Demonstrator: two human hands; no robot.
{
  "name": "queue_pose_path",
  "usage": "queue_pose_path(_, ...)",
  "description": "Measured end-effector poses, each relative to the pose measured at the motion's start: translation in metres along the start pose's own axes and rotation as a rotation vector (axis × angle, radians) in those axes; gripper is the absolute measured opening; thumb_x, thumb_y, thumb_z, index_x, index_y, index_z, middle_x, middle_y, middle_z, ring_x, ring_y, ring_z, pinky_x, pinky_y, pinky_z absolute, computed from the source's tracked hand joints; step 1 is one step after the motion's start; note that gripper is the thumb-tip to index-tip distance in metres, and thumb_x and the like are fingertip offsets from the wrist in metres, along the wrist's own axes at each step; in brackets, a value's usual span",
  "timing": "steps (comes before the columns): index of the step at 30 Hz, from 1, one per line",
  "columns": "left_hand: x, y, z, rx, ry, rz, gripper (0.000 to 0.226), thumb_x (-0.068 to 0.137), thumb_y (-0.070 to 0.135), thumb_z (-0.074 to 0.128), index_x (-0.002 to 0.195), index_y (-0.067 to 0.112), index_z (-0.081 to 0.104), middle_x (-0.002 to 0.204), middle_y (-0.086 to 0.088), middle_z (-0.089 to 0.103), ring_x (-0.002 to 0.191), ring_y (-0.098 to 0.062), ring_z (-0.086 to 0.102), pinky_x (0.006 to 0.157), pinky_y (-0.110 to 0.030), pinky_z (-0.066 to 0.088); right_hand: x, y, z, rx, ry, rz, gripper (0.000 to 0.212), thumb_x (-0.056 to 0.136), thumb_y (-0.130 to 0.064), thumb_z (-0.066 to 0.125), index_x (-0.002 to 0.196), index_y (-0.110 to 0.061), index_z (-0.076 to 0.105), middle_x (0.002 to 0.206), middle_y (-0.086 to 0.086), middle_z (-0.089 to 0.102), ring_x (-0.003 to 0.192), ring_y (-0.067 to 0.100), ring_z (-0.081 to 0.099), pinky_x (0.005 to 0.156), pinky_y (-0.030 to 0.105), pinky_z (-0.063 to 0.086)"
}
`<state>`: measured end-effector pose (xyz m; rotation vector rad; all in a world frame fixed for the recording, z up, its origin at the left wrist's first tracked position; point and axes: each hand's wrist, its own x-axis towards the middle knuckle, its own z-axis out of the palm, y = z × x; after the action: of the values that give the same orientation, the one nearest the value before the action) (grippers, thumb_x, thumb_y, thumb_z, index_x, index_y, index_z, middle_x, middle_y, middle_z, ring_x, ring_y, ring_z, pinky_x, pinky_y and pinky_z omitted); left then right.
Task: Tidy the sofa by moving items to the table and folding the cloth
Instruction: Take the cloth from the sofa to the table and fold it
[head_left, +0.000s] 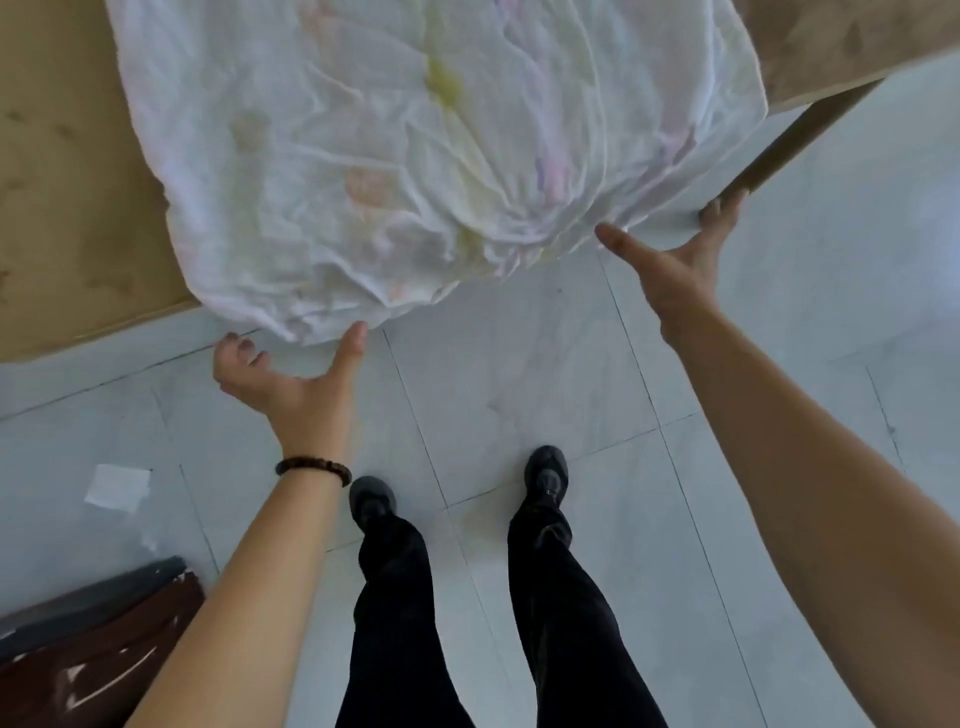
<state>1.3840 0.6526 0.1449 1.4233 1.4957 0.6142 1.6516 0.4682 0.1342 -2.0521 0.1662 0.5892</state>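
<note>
Looking straight down here, pretty wide view. Crumpled white cloth (415, 156) with faint pink and yellow patches, sprawled over the tan sofa (62, 182) across the top of the frame, near edge drooping past the sofa's front over the pale tiled floor (519, 364). Left hand (291, 384) at centre left, right under that drooping edge: spread wide, thumb tip touching the fabric, fingers (234, 353) loosely bent just left of it and gripping nothing. Dark beaded bracelet (311, 465) on that wrist. Right hand (675, 270) at upper right, also splayed wide, thumb stretched toward the cloth's lower right edge, fingers (719, 210) up by the sofa's dark corner edge with a bit of fabric sitting between thumb and fingers. Can't tell if those tips actually touch the cloth, kinda blurry there. Bottom middle: black trousers (395, 597) and dark shoes (371, 499) planted on the tiles. Small white scrap of paper (117, 487) lying on the floor at lower left, and a dark brown wooden piece (93, 639) poking in from the bottom left corner.
</note>
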Motion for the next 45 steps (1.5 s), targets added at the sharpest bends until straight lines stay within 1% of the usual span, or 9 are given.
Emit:
queue_pose_path(3, 0.024, -0.001, 0.01, -0.198, -0.186, -0.204, 0.105, 0.063, 0.045, 0.089, 0.148, 0.025, 0.03, 0.147, 0.012, 0.041, 0.132, -0.006, 0.043, 0.114, -0.04, 0.034, 0.022, -0.01, -0.015, 0.076, -0.181, -0.032, 0.112, 0.065, -0.034, 0.093, 0.154, -0.019, 0.027, 0.128, -0.001, 0.065, 0.113, 0.005, 0.064, 0.095, 0.021, 0.049)
queue_pose_path(7, 0.029, -0.009, 0.01, -0.142, -0.288, -0.189, 0.052, 0.07, 0.032, 0.086, 0.117, 0.029, 0.064, 0.112, 0.018, 0.071, 0.109, -0.002, 0.064, 0.105, -0.038, 0.046, 0.026, 0.003, -0.014, 0.045, -0.386, -0.072, 0.054, 0.067, -0.028, 0.091, 0.116, -0.018, 0.071, 0.103, -0.006, 0.077, 0.098, 0.009, 0.073, 0.091, 0.032, 0.057)
queue_pose_path(12, -0.017, -0.034, 0.006, -0.117, -0.375, -0.291, 0.058, 0.054, 0.042, 0.088, 0.108, 0.029, 0.068, 0.107, 0.017, 0.073, 0.104, 0.0, 0.066, 0.095, -0.028, 0.05, 0.012, 0.034, -0.013, 0.117, -0.448, -0.033, 0.067, 0.058, -0.037, 0.095, 0.118, -0.021, 0.069, 0.113, -0.003, 0.075, 0.106, 0.015, 0.071, 0.094, 0.041, 0.057)
queue_pose_path(17, -0.045, -0.06, -0.009, -0.498, -0.356, -0.43, 0.037, 0.089, 0.01, 0.066, 0.124, 0.022, 0.062, 0.132, 0.001, 0.063, 0.124, -0.019, 0.059, 0.098, -0.041, 0.051, -0.006, 0.051, -0.014, 0.231, -0.534, 0.049, 0.051, 0.076, -0.016, 0.085, 0.123, -0.008, 0.067, 0.118, 0.009, 0.073, 0.109, 0.025, 0.07, 0.094, 0.048, 0.056)
queue_pose_path(25, -0.056, -0.038, -0.033, -0.678, -0.423, -0.466, 0.032, 0.093, 0.016, 0.063, 0.124, 0.022, 0.058, 0.127, -0.004, 0.065, 0.108, -0.022, 0.065, 0.076, -0.034, 0.056, -0.053, 0.044, -0.041, 0.358, -0.54, 0.208, 0.048, 0.087, -0.025, 0.075, 0.131, -0.013, 0.061, 0.126, 0.006, 0.07, 0.115, 0.025, 0.067, 0.094, 0.049, 0.055)
queue_pose_path(30, -0.088, 0.005, -0.057, -0.576, -0.324, -0.48, 0.034, 0.086, 0.023, 0.073, 0.118, 0.024, 0.063, 0.122, 0.002, 0.069, 0.112, -0.018, 0.065, 0.082, -0.034, 0.055, -0.107, 0.009, -0.08, 0.356, -0.395, 0.268, 0.049, 0.088, -0.028, 0.074, 0.129, -0.006, 0.059, 0.113, 0.005, 0.073, 0.091, 0.024, 0.071, 0.061, 0.031, 0.056)
queue_pose_path(33, -0.111, 0.035, -0.081, -0.567, -0.22, -0.49, 0.035, 0.085, 0.02, 0.074, 0.118, 0.024, 0.062, 0.119, 0.002, 0.068, 0.115, -0.019, 0.063, 0.084, -0.033, 0.054, -0.145, -0.016, -0.104, 0.401, -0.268, 0.311, 0.054, 0.084, -0.029, 0.078, 0.128, -0.007, 0.057, 0.122, 0.006, 0.068, 0.106, 0.026, 0.067, 0.091, 0.042, 0.056)
queue_pose_path(37, -0.118, 0.079, -0.11, -0.703, -0.247, -0.534, 0.038, 0.088, 0.008, 0.065, 0.125, 0.014, 0.06, 0.126, -0.006, 0.066, 0.113, -0.025, 0.063, 0.094, -0.041, 0.053, -0.178, -0.052, -0.129, 0.503, -0.221, 0.325, 0.038, 0.087, -0.023, 0.075, 0.118, -0.009, 0.059, 0.116, 0.008, 0.063, 0.1, 0.028, 0.061, 0.103, 0.05, 0.05)
queue_pose_path(45, -0.051, 0.17, -0.118, -0.72, -0.108, -0.47, 0.013, 0.089, 0.0, 0.052, 0.101, 0.005, 0.055, 0.118, -0.019, 0.065, 0.087, -0.024, 0.069, 0.065, -0.035, 0.059, -0.144, -0.125, -0.139, 0.726, -0.215, 0.233, 0.047, 0.095, -0.013, 0.063, 0.138, 0.0, 0.049, 0.124, 0.015, 0.065, 0.103, 0.029, 0.069, 0.063, 0.031, 0.06)
